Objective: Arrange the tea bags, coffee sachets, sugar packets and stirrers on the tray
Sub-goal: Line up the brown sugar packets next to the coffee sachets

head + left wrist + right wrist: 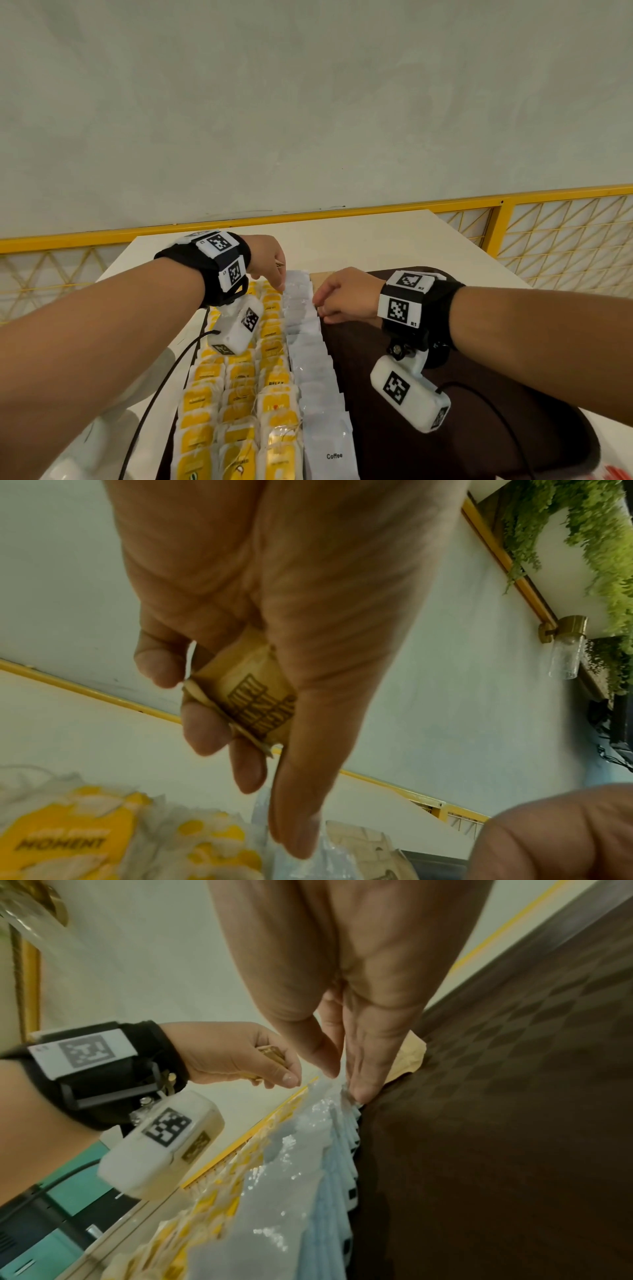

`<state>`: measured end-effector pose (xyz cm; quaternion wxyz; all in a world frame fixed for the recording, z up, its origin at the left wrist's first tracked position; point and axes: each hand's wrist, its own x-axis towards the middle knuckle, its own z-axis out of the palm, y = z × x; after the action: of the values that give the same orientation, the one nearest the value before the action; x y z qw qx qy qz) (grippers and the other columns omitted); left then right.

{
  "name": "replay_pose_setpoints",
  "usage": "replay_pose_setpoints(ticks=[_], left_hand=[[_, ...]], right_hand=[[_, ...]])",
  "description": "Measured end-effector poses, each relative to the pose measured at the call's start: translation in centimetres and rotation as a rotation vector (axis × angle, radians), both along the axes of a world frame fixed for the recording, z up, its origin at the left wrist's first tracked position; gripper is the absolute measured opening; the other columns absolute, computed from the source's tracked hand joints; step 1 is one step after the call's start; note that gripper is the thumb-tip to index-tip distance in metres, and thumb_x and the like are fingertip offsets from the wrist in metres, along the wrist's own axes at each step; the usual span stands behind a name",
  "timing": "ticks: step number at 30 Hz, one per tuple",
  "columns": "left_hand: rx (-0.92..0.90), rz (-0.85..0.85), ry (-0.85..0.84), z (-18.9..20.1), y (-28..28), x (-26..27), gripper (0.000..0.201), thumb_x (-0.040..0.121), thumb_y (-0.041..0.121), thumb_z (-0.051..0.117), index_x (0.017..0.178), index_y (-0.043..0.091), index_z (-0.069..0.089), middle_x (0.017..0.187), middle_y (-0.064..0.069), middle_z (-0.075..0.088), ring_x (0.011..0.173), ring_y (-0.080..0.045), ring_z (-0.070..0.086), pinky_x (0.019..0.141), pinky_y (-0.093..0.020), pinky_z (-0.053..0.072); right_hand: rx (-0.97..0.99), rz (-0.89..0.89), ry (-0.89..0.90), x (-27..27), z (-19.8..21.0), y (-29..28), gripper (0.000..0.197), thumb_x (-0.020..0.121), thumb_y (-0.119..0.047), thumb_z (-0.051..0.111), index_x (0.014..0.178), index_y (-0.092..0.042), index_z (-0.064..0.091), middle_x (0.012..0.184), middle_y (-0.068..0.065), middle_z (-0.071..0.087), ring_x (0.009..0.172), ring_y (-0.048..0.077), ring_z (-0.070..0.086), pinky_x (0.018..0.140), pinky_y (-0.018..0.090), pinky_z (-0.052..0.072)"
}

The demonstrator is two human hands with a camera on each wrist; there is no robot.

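Note:
A dark brown tray (462,394) carries rows of yellow tea bags (239,394) on its left and one row of white coffee sachets (318,383) beside them. My left hand (279,277) hovers at the far end of the sachet row. It grips a small stack of brown sugar packets (253,693) in its curled fingers, and one straight finger touches a sachet (329,859). From the right, my right hand (342,1074) pinches the top edge of a far coffee sachet (337,1088). A brown sugar packet (411,1056) lies on the tray just behind it.
The tray sits on a white table (394,240) against a pale wall with a yellow mesh railing (548,233). The tray's right half is bare brown surface. White objects (102,428) lie at the table's near left, something red (613,474) at the near right. Camera cables hang from both wrists.

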<state>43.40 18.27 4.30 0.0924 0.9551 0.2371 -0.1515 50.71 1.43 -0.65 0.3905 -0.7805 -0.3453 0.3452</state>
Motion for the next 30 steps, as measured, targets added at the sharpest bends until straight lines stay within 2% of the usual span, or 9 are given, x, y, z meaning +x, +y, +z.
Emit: replay_pose_setpoints(ticks=[5,9,15,19,22,25,27,29,30], left_hand=[[-0.027,-0.012,-0.021,-0.1,-0.1,-0.2,0.009,0.081,0.031,0.073,0.085,0.023,0.071,0.08,0.008,0.063,0.066,-0.008,0.051,0.065,-0.021,0.041],[-0.032,-0.021,-0.028,0.0,-0.3,-0.1,0.006,0.082,0.03,0.072,0.085,0.025,0.071,0.079,0.01,0.062,0.065,-0.007,0.051,0.067,-0.021,0.042],[-0.035,-0.027,-0.018,0.3,-0.7,-0.2,0.007,0.084,0.029,0.069,0.09,0.024,0.071,0.085,0.007,0.062,0.066,-0.006,0.052,0.067,-0.02,0.042],[-0.053,-0.024,-0.059,0.5,-0.8,-0.4,0.008,0.085,0.027,0.068,0.09,0.022,0.07,0.082,0.007,0.061,0.063,-0.007,0.051,0.065,-0.02,0.041],[-0.075,-0.016,-0.093,0.6,-0.8,-0.4,0.007,0.086,0.028,0.067,0.09,0.023,0.07,0.086,0.006,0.063,0.065,-0.008,0.053,0.067,-0.022,0.042],[-0.088,-0.018,-0.099,0.8,-1.2,-0.4,0.008,0.087,0.028,0.066,0.092,0.022,0.07,0.087,0.007,0.062,0.065,-0.007,0.053,0.065,-0.021,0.041],[-0.099,-0.022,-0.096,0.9,-1.4,-0.4,0.009,0.089,0.028,0.064,0.093,0.022,0.07,0.09,0.006,0.062,0.066,-0.008,0.053,0.069,-0.022,0.043],[-0.153,0.0,-0.137,1.1,-1.8,-0.4,0.011,0.091,0.023,0.06,0.098,0.024,0.068,0.094,0.005,0.062,0.068,-0.009,0.054,0.069,-0.025,0.043],[-0.24,0.033,-0.197,1.1,-2.0,-0.5,0.016,0.093,0.017,0.056,0.104,0.023,0.066,0.095,0.003,0.062,0.07,-0.01,0.055,0.066,-0.024,0.044]], right_hand=[[0.025,-0.01,0.046,0.1,0.5,0.3,0.023,0.084,0.011,0.059,0.076,-0.01,0.066,0.095,0.016,0.065,0.1,0.028,0.066,0.09,0.035,0.054],[0.033,-0.052,0.038,0.5,0.4,0.5,0.027,0.082,0.011,0.059,0.07,-0.012,0.065,0.092,0.015,0.065,0.102,0.03,0.066,0.092,0.04,0.054],[0.071,-0.107,0.073,1.2,1.0,0.5,0.024,0.091,0.01,0.049,0.078,-0.007,0.061,0.095,0.018,0.063,0.09,0.026,0.066,0.073,0.025,0.056],[-0.019,-0.128,0.018,3.1,2.7,-1.0,0.02,0.089,0.01,0.052,0.076,-0.003,0.061,0.084,0.012,0.06,0.065,0.018,0.059,0.049,0.018,0.053],[-0.186,-0.084,-0.216,3.7,2.5,-1.8,0.015,0.083,0.003,0.062,0.089,-0.008,0.068,0.071,0.001,0.062,0.057,0.009,0.058,0.052,0.016,0.05],[-0.236,-0.076,-0.174,3.2,2.1,-1.9,0.022,0.085,0.01,0.053,0.072,-0.006,0.062,0.06,0.005,0.052,0.042,0.006,0.048,0.047,0.013,0.042],[-0.257,-0.061,-0.187,3.2,1.9,-1.7,0.016,0.085,0.009,0.053,0.085,0.003,0.068,0.062,0.005,0.053,0.046,0.007,0.049,0.051,0.014,0.041],[-0.25,-0.031,-0.232,3.2,1.7,-1.5,0.027,0.084,0.007,0.052,0.108,0.014,0.063,0.063,0.006,0.053,0.052,0.011,0.048,0.054,0.016,0.039],[-0.218,-0.039,-0.223,3.3,1.8,-1.5,0.027,0.084,0.008,0.052,0.108,0.014,0.063,0.066,0.009,0.056,0.054,0.013,0.048,0.056,0.017,0.042]])
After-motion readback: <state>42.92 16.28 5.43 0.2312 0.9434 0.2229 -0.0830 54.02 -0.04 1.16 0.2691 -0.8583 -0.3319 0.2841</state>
